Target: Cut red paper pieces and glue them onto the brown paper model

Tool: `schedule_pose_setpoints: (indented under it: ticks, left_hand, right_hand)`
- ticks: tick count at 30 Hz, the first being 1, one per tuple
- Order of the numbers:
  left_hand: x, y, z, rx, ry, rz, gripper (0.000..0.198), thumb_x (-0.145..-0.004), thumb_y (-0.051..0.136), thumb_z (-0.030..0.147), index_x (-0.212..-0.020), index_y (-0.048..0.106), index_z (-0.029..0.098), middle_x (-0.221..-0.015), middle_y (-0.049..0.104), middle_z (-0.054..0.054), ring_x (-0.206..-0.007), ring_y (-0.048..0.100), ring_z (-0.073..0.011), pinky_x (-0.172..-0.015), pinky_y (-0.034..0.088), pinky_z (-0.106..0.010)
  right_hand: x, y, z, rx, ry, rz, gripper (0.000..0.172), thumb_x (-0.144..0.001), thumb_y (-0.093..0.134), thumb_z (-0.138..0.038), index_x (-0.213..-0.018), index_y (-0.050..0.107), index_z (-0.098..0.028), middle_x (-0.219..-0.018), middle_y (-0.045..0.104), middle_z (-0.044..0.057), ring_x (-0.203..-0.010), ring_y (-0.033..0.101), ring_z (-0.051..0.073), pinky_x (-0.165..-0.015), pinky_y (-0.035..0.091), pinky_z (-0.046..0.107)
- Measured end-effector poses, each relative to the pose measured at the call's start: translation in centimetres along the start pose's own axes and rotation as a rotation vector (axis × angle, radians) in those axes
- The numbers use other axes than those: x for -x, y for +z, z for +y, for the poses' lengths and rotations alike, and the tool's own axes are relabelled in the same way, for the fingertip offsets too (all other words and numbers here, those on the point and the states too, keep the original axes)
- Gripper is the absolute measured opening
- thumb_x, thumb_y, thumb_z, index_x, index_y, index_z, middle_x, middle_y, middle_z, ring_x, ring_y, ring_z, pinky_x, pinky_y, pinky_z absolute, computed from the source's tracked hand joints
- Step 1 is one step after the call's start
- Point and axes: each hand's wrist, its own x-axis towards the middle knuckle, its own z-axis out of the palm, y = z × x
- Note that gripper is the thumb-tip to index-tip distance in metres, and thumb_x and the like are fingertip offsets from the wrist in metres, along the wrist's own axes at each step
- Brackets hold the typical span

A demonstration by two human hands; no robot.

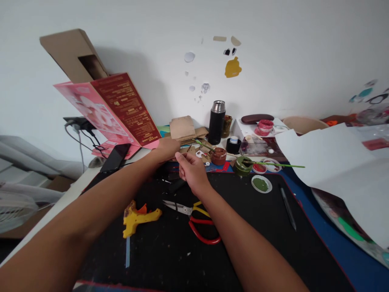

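Note:
My left hand point(168, 149) reaches to the back edge of the black mat, beside the pile of cardboard pieces point(182, 128). Its fingers are mostly hidden, so I cannot see what they hold. My right hand point(193, 172) is just right of it, thumb and fingers curled together in a pinch. Whatever lies between those fingertips is too small to make out. Below the hands are scissors point(186, 209) with one red and one yellow handle, blades slightly apart. A yellow glue gun point(138, 219) with a pale blue stick in its back lies under my left forearm.
Behind the hands stand a black flask point(216, 125), a brown paint jar point(219, 156) and a green paint jar point(242, 166) with a brush across it. A green-smeared lid point(261, 184) and a black pen point(287, 207) lie right. A pink-red box point(121, 109) leans back left.

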Motion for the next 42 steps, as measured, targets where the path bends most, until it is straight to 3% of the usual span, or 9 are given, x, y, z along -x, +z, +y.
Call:
schedule_pose_setpoints:
  ticks: [10, 14, 18, 21, 24, 30, 33, 36, 42]
  left_hand:
    - [0.5, 0.1, -0.2, -0.11, -0.04, -0.13, 0.034, -0.1, 0.07, 0.038, -0.127, 0.069, 0.017, -0.127, 0.071, -0.012, -0.11, 0.071, -0.0265, -0.094, 0.06, -0.047]
    - [1.7, -0.7, -0.1, -0.038, 0.006, -0.042, 0.018, -0.09, 0.072, 0.025, -0.106, 0.077, 0.016, -0.111, 0.077, -0.017, -0.112, 0.071, -0.0322, -0.094, 0.055, -0.039]
    - [3.7, -2.7, -0.3, 0.082, 0.047, 0.079, 0.033, -0.087, 0.062, 0.024, -0.117, 0.075, 0.018, -0.12, 0.077, -0.013, -0.109, 0.072, -0.0281, -0.09, 0.053, -0.032]
    - [5.9, -4.1, -1.5, 0.208, 0.051, 0.135, 0.041, -0.09, 0.055, 0.03, -0.125, 0.071, 0.015, -0.113, 0.079, -0.01, -0.097, 0.074, -0.0226, -0.085, 0.055, -0.029]
    - [9.0, -5.1, -3.3, 0.532, 0.025, 0.31, 0.044, -0.086, 0.062, 0.044, -0.118, 0.072, 0.016, -0.109, 0.079, -0.009, -0.095, 0.073, -0.024, -0.089, 0.055, -0.034]
    - [18.5, -6.2, -4.8, 0.672, -0.102, 0.435, 0.043, -0.084, 0.067, 0.054, -0.113, 0.07, 0.023, -0.106, 0.077, -0.008, -0.095, 0.072, -0.0278, -0.092, 0.058, -0.042]
    - [23.8, -5.1, -3.5, 0.589, -0.073, 0.428, 0.028, -0.089, 0.066, 0.052, -0.109, 0.071, 0.033, -0.103, 0.077, -0.002, -0.093, 0.072, -0.0279, -0.086, 0.061, -0.042]
    - [27.7, -1.9, -1.4, 0.499, 0.139, 0.388, 0.02, -0.097, 0.063, 0.041, -0.114, 0.073, 0.036, -0.116, 0.075, -0.004, -0.102, 0.073, -0.0265, -0.088, 0.062, -0.039]
    - [29.6, 4.4, 0.4, 0.158, 0.341, 0.402, 0.032, -0.105, 0.049, 0.015, -0.126, 0.072, 0.02, -0.122, 0.076, -0.011, -0.107, 0.073, -0.024, -0.096, 0.062, -0.038]
  right_hand:
    - [0.0, 0.1, 0.1, 0.01, -0.003, 0.009, 0.045, -0.079, 0.079, -0.063, -0.077, 0.062, -0.022, -0.048, 0.042, -0.011, -0.037, 0.032, 0.007, -0.036, 0.023, 0.022]
    - [-0.1, 0.0, 0.0, 0.012, -0.002, 0.012, 0.045, -0.078, 0.079, -0.062, -0.077, 0.06, -0.022, -0.048, 0.042, -0.012, -0.037, 0.032, 0.007, -0.036, 0.023, 0.022]
    - [-0.1, -0.1, 0.0, 0.015, -0.004, 0.019, 0.045, -0.079, 0.079, -0.063, -0.077, 0.06, -0.022, -0.048, 0.042, -0.011, -0.037, 0.031, 0.007, -0.036, 0.023, 0.022]
    - [-0.1, -0.1, 0.0, 0.016, -0.011, 0.021, 0.046, -0.079, 0.079, -0.063, -0.076, 0.059, -0.022, -0.048, 0.043, -0.011, -0.038, 0.032, 0.007, -0.037, 0.022, 0.022]
    - [-0.1, -0.2, -0.1, 0.017, -0.026, 0.023, 0.045, -0.08, 0.08, -0.062, -0.075, 0.06, -0.022, -0.048, 0.044, -0.01, -0.038, 0.033, 0.007, -0.037, 0.022, 0.022]
    - [-0.2, -0.4, 0.1, 0.051, -0.036, 0.05, 0.048, -0.079, 0.081, -0.065, -0.073, 0.059, -0.023, -0.049, 0.043, -0.01, -0.04, 0.034, 0.008, -0.039, 0.025, 0.023]
    - [-0.2, -0.5, 0.3, 0.085, -0.044, 0.052, 0.049, -0.079, 0.081, -0.067, -0.074, 0.059, -0.023, -0.05, 0.043, -0.009, -0.041, 0.036, 0.009, -0.04, 0.026, 0.023]
    - [0.0, -0.5, 0.5, 0.121, -0.058, 0.054, 0.05, -0.08, 0.081, -0.068, -0.074, 0.059, -0.023, -0.049, 0.042, -0.01, -0.041, 0.035, 0.009, -0.04, 0.026, 0.023]
    - [0.2, -0.3, 0.6, 0.141, -0.073, 0.038, 0.05, -0.081, 0.079, -0.068, -0.077, 0.061, -0.022, -0.049, 0.043, -0.01, -0.04, 0.035, 0.009, -0.039, 0.026, 0.024]
